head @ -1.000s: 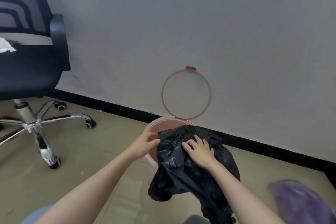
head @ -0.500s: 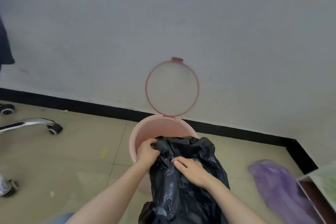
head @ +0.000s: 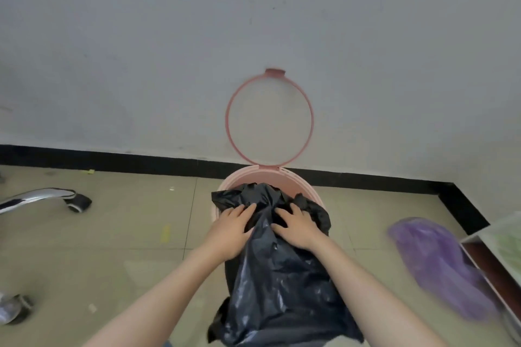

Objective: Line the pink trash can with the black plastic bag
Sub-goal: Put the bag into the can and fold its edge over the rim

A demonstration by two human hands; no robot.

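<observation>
The pink trash can stands on the floor against the wall, its pink ring lid tipped up against the wall. A crumpled black plastic bag drapes over the can's near rim and hangs down its front, hiding most of the can. My left hand grips the bag's top edge on the left. My right hand grips the bag's top on the right. Both hands are at the can's near rim, a hand's width apart.
A purple plastic bag lies on the floor to the right, beside a white and brown furniture edge. A chrome chair leg with a black caster reaches in from the left; another caster sits lower left. Black skirting runs along the wall.
The view swung right and down, so the office chair left the frame. Both hands shifted on the bag's top edge; the bag's mouth now sits further over the can's opening.
</observation>
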